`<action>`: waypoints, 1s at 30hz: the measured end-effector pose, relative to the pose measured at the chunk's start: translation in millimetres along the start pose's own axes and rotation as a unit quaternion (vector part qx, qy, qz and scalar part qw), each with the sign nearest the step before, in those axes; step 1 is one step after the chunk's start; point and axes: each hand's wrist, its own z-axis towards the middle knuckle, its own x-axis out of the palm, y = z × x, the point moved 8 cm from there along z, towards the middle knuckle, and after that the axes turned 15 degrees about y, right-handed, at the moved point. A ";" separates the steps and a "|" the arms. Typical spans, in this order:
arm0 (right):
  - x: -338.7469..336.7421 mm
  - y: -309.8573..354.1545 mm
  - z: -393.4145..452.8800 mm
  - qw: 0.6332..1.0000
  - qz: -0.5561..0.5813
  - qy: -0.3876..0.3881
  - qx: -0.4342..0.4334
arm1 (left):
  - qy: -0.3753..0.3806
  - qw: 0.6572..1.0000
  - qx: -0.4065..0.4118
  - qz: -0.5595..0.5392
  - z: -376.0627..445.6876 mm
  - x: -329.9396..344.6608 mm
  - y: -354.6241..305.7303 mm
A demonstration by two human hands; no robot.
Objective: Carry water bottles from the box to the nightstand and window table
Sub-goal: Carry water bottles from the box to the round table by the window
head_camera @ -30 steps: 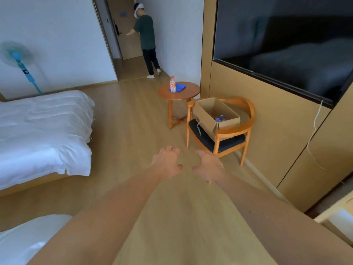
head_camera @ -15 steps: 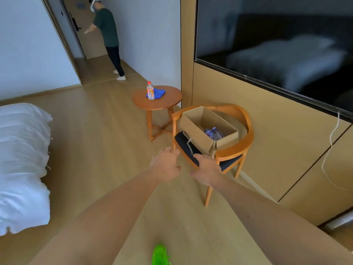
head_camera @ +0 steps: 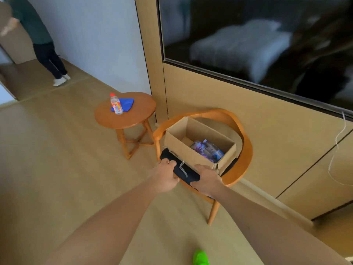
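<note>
clear plastic water bottles (head_camera: pixel 207 150) remain in the open brown cardboard box (head_camera: pixel 183 150) at 1 o'clock; left hand (head_camera: pixel 165 175) and right hand (head_camera: pixel 207 179), fingers loosely curled, hold nothing.

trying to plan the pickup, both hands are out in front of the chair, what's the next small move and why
Probably reach forward over the near wall of the cardboard box and down to the water bottles. Both the left hand and right hand are empty, short of the box.
</note>
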 end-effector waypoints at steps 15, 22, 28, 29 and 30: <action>-81.3 -62.5 234.7 0.985 0.135 0.061 0.092 | 0.124 0.986 0.047 0.101 279.3 -66.0 4.7; -87.6 -86.3 295.6 0.970 0.164 0.088 0.157 | 0.182 0.976 0.068 0.094 366.4 -68.7 6.6; -71.7 -102.1 341.8 0.944 0.217 0.099 0.228 | 0.256 0.952 0.100 0.134 435.9 -46.3 18.8; -70.4 -105.7 348.4 0.939 0.225 0.097 0.241 | 0.265 0.949 0.108 0.135 447.4 -42.9 21.2; -69.3 -109.9 354.8 0.933 0.234 0.096 0.255 | 0.274 0.945 0.113 0.136 458.9 -39.6 24.9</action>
